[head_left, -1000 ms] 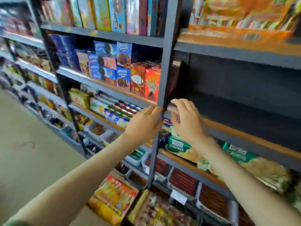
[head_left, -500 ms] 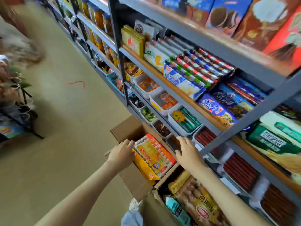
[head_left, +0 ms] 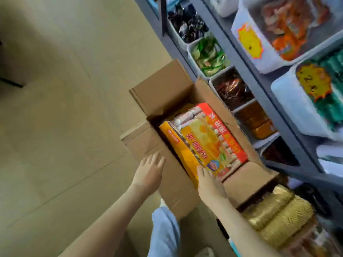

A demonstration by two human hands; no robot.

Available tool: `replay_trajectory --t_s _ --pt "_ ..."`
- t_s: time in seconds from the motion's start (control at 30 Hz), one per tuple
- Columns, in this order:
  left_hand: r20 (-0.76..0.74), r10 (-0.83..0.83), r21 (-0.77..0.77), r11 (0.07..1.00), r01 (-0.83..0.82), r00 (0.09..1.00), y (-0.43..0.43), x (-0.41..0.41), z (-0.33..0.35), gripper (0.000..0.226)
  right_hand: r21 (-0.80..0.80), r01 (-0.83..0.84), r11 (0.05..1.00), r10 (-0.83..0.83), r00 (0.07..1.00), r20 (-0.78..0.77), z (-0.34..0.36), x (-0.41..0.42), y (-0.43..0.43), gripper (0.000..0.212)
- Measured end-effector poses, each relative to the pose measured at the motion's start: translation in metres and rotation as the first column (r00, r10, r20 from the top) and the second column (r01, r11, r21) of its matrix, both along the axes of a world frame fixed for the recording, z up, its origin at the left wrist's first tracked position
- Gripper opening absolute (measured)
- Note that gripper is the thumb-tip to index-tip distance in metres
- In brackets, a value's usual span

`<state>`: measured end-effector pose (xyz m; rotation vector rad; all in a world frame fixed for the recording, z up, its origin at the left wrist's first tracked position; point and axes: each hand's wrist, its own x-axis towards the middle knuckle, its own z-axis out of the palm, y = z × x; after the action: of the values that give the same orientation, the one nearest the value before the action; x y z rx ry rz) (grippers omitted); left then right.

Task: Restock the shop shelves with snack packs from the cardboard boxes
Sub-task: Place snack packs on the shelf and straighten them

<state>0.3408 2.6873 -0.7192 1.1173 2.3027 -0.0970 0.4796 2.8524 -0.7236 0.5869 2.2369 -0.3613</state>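
Note:
An open cardboard box [head_left: 167,86] stands on the floor against the shelves. In it lies an orange and yellow snack pack [head_left: 209,138], tilted on top of other packs. My left hand [head_left: 148,173] hovers with straight fingers over the box's near flap, holding nothing. My right hand [head_left: 207,180] reaches to the near end of the snack pack, its fingertips at the pack's lower edge; whether they touch it I cannot tell.
Grey shelves [head_left: 246,71] with white bins of snacks [head_left: 207,54] run along the right. A second box with golden packs [head_left: 278,217] sits at the lower right. Bare beige floor [head_left: 65,108] stretches to the left. My knee in light blue cloth [head_left: 165,230] is below.
My hands left the shelf upright and came down to the box on the floor. The view swung from the shelves down onto the box.

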Motion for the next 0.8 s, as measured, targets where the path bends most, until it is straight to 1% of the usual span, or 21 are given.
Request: replay_trajectory --t_s 0.07,0.1,0.13,0.17,0.2,0.23,0.27,0.3,0.4,0.47,0.5,0.57,0.63,0.7,0.73,0.8 --pt "-0.001 -0.029 0.009 1.000 0.029 1.000 0.000 0.008 -0.036 0.070 0.048 -0.105 0.993 0.102 0.993 0.066 -0.035 0.006 -0.006 0.050" --pt "0.004 -0.038 0.017 0.999 0.038 0.999 0.000 0.013 -0.050 0.070 0.079 -0.130 0.988 0.125 0.990 0.066 -0.051 0.010 -0.008 0.046" --pt "0.006 -0.047 0.028 0.999 0.047 0.999 0.000 0.018 -0.062 0.069 0.111 -0.135 0.985 0.133 0.991 0.024 -0.067 0.016 -0.009 0.040" --pt "0.004 -0.057 0.044 0.997 0.056 0.998 -0.001 0.023 -0.072 0.069 0.138 -0.165 0.976 0.165 0.986 0.014 -0.081 0.022 -0.010 0.030" --pt "0.007 -0.068 0.062 0.996 0.067 0.998 -0.002 0.029 -0.081 0.068 0.154 -0.189 0.970 0.188 0.982 0.018 -0.096 0.030 -0.011 0.019" --pt "0.009 -0.080 0.077 0.994 0.079 0.997 -0.003 0.035 -0.088 0.068 0.152 -0.174 0.973 0.171 0.985 0.029 -0.107 0.037 -0.010 0.015" --pt "0.010 -0.093 0.090 0.992 0.092 0.996 -0.005 0.041 -0.092 0.068 0.133 -0.147 0.980 0.143 0.989 0.039 -0.120 0.045 -0.008 0.014" --pt "0.012 -0.106 0.103 0.989 0.104 0.994 -0.006 0.046 -0.096 0.067 0.146 -0.146 0.978 0.144 0.989 0.028 -0.125 0.048 -0.005 0.012" --pt "0.018 -0.138 0.122 0.983 0.134 0.990 -0.007 0.056 -0.101 0.064 0.173 -0.176 0.969 0.189 0.980 -0.064 -0.127 0.050 0.005 0.008" --pt "0.004 -0.135 0.142 0.981 0.133 0.991 -0.007 0.060 -0.100 0.064 0.183 -0.141 0.973 0.163 0.980 -0.111 -0.118 0.050 0.013 0.024" --pt "-0.009 -0.129 0.160 0.979 0.128 0.992 -0.006 0.061 -0.098 0.066 0.213 -0.110 0.971 0.147 0.975 -0.167 -0.107 0.050 0.018 0.027" --pt "-0.037 -0.117 0.203 0.972 0.122 0.992 0.002 0.060 -0.088 0.070 0.288 -0.040 0.957 0.139 0.933 -0.332 -0.081 0.051 0.023 0.025" --pt "-0.043 -0.105 0.245 0.963 0.113 0.993 0.017 0.057 -0.071 0.073 0.316 0.043 0.948 0.132 0.849 -0.512 -0.044 0.053 0.023 0.023" --pt "-0.079 -0.118 0.289 0.948 0.136 0.990 0.038 0.049 -0.049 0.076 0.309 0.064 0.949 0.152 0.765 -0.626 -0.001 0.051 0.018 0.013" --pt "-0.105 -0.118 0.313 0.939 0.146 0.987 0.049 0.043 -0.036 0.076 0.299 0.066 0.952 0.158 0.732 -0.663 0.022 0.046 0.018 0.013" --pt "-0.164 -0.125 0.355 0.918 0.177 0.979 0.074 0.025 -0.008 0.075 0.298 0.095 0.950 0.162 0.667 -0.727 0.069 0.032 0.030 0.024"
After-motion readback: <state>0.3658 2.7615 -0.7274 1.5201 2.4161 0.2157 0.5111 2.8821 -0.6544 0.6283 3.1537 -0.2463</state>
